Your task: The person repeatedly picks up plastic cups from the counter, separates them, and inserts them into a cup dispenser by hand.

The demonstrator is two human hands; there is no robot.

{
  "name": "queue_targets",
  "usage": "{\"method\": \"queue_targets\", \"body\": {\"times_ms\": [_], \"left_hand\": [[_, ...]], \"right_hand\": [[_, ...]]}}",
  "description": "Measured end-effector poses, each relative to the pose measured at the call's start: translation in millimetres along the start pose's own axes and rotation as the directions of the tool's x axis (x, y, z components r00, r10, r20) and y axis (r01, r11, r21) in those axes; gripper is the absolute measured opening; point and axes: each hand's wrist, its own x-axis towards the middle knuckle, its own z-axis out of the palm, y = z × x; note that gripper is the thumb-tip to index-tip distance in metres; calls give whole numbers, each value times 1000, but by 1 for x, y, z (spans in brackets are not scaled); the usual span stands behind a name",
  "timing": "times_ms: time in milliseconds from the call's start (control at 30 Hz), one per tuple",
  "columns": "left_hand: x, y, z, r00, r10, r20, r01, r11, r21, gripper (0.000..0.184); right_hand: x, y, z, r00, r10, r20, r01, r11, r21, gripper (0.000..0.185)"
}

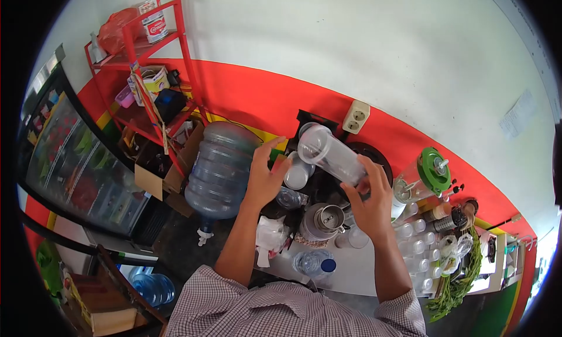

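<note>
My right hand point(373, 196) grips the lower end of a tall clear plastic container point(332, 154), tilted with its wide round end toward the upper left. My left hand point(265, 176) is raised to its left, fingers apart and holding nothing. Just beside the left thumb is a smaller clear container point(298, 174); whether the thumb touches it I cannot tell. Below and between my hands, a metal cup point(329, 218) sits on a larger round vessel point(310, 230). A clear bottle with a blue cap point(310, 263) lies on the white table point(357, 274) nearer my body.
A large water jug point(221, 161) stands inverted at left, by a red shelf rack point(186, 44) and a glass-door fridge point(82, 167). On the right are a green-lidded blender point(418, 176), several clear cups point(418, 249) and green leafy stems point(451, 302). A power socket point(355, 117) is behind.
</note>
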Motion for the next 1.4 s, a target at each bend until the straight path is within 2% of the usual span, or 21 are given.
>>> {"method": "queue_targets", "body": {"times_ms": [100, 167, 200, 267, 333, 467, 500, 567, 600, 667, 767, 900, 967, 1067, 1167, 1200, 1267, 1400], "left_hand": [[28, -10, 4, 1000, 5, 16, -5, 1000, -24, 46], [49, -32, 11, 978, -34, 206, 77, 976, -203, 40], [56, -36, 13, 977, -29, 211, 73, 976, -204, 40], [65, -43, 22, 938, -163, 307, 250, 930, -270, 35], [64, -48, 29, 952, -122, 279, 209, 928, -308, 36], [54, -67, 44, 983, -36, 178, 110, 897, -428, 37], [51, -63, 44, 981, -30, 194, 111, 899, -424, 37], [47, -54, 41, 968, -100, 231, 215, 802, -557, 36], [45, -50, 38, 966, -92, 243, 216, 805, -552, 36], [44, -44, 32, 914, -205, 351, 373, 766, -524, 34], [47, -61, 40, 904, -193, 383, 396, 717, -574, 36], [49, -72, 48, 901, -201, 384, 404, 709, -578, 37], [50, -72, 50, 922, -157, 355, 353, 721, -596, 39], [51, -75, 50, 910, -166, 379, 374, 724, -580, 37], [52, -74, 50, 896, -201, 395, 401, 748, -529, 37], [53, -74, 50, 897, -199, 394, 399, 747, -532, 37], [53, -76, 50, 898, -214, 385, 399, 765, -506, 39], [52, -70, 46, 905, -188, 382, 374, 780, -501, 40]], "right_hand": [[18, -9, 7, 999, -18, 37, 22, 995, -98, 64], [32, -13, 11, 998, -19, 59, 27, 990, -139, 64], [39, -15, 12, 994, 2, 105, 15, 987, -159, 63], [50, -14, 17, 990, 28, 141, -1, 983, -184, 63], [56, -4, 30, 993, 46, 112, -17, 968, -250, 64], [56, 1, 58, 992, 91, 83, -69, 969, -238, 65], [54, 2, 66, 993, 70, 92, -45, 968, -248, 64], [48, 1, 80, 994, 22, 106, 11, 951, -308, 60], [47, 2, 87, 995, 30, 93, 0, 951, -308, 60], [47, 3, 98, 994, -67, 88, 97, 915, -391, 56], [55, 1, 104, 992, -83, 95, 115, 906, -407, 61], [71, 8, 113, 992, -43, 120, 91, 901, -424, 56], [77, 10, 114, 984, -39, 171, 112, 888, -446, 42], [88, 11, 115, 976, 23, 215, 77, 890, -448, 39], [94, 22, 124, 984, 50, 173, 38, 881, -472, 37], [96, 22, 125, 984, 48, 173, 41, 879, -475, 37], [99, 22, 130, 970, 137, 199, -23, 871, -491, 51], [100, 27, 139, 976, 125, 177, -17, 858, -514, 51]]}}
